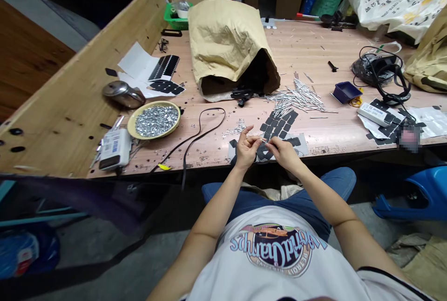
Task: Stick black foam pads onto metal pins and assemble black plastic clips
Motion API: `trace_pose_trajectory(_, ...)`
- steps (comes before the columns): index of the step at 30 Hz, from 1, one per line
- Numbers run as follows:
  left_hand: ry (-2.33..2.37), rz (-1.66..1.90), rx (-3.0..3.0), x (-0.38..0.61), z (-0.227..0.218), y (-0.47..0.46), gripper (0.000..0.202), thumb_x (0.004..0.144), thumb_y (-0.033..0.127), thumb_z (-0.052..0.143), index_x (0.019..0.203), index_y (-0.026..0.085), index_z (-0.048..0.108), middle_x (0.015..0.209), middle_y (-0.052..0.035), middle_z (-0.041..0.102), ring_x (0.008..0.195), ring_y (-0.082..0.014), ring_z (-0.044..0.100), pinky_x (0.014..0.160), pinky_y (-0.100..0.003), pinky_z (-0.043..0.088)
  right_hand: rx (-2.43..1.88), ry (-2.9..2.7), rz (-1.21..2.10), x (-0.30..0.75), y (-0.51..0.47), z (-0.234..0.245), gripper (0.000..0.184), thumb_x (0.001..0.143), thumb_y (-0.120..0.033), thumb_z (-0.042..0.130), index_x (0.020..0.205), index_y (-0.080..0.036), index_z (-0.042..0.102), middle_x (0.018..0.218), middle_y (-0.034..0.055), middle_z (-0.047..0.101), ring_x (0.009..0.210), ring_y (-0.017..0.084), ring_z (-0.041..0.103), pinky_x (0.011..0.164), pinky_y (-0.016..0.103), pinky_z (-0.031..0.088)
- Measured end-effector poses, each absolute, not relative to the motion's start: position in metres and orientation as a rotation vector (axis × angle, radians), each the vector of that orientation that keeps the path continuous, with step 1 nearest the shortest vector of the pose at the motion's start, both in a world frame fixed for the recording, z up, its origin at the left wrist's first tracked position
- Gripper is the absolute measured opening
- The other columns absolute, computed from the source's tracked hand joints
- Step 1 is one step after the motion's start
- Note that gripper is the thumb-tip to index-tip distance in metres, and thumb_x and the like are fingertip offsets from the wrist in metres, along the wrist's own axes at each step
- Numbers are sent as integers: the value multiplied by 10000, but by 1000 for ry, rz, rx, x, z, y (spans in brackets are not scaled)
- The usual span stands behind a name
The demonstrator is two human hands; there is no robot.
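Close to the table's front edge, my left hand [247, 148] and my right hand [283, 152] meet with their fingertips almost touching. Both are closed in a pinch on a thin metal rod [264, 141], mostly hidden by the fingers. Some fingers of my left hand stick up loosely. Beneath the hands lie sheets of black adhesive pads [277, 126], partly covered by them. Just beyond is a loose pile of thin silver rods [296, 98]. Small metal nuts or rings [238, 127] are scattered left of the pads.
A yellow bowl [179, 124] of small metal pieces stands left, beside a white box-shaped device [115, 150]. A black strap [190, 145] hangs over the front edge. An open paper sack [226, 36] lies behind; a dark blue tray [345, 92] and cabled headgear [394, 77] are right.
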State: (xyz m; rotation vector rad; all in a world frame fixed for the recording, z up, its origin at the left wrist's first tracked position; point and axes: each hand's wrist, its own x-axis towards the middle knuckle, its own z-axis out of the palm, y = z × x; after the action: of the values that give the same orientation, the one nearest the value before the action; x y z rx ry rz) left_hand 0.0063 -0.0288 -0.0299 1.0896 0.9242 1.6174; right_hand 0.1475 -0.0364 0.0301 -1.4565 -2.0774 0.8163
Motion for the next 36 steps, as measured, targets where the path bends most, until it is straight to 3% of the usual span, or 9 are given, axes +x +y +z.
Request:
trace_pose_trajectory(6,921,1610,1098,5,-28,-30,595,687,423,735,1184,198,498,685,6,701,686,-123,676,727,-248,513,-1359,-2066,1025,150,-35,34,271,895,-276,435,641,-196,489,615,-16,610,575,104,536,620,210,392)
trace_pose_trajectory(12,938,1601,1106,4,-28,-31,627,679,415,741,1212,210,484,711,4,707,710,-128,682,755,-263,519,-1396,-1987,880,148,-40,30,203,863,-316,497,704,-197,540,645,-6,621,597,116,548,612,220,401)
trace_pose_trajectory(24,903,1558,1171,4,-24,-35,607,692,429,730,1197,198,483,710,-8,712,704,-130,679,729,-250,519,-1366,-2031,986,152,-39,35,276,870,-324,487,630,-191,516,612,-13,610,581,104,547,607,211,396)
trace_pose_trajectory(28,896,1550,1167,4,-23,-34,599,691,434,729,1187,199,487,689,-1,702,694,-129,675,721,-248,517,-1333,-1981,1060,153,-40,36,305,868,-400,484,657,-189,545,614,-14,614,569,102,546,587,210,405)
trace_pose_trajectory(36,863,1503,1128,7,-26,-36,607,675,435,738,1187,215,496,696,17,670,666,-111,643,690,-237,508,-1325,-1888,1310,153,-37,34,357,877,-455,431,672,-180,527,599,-19,608,408,62,453,476,201,404)
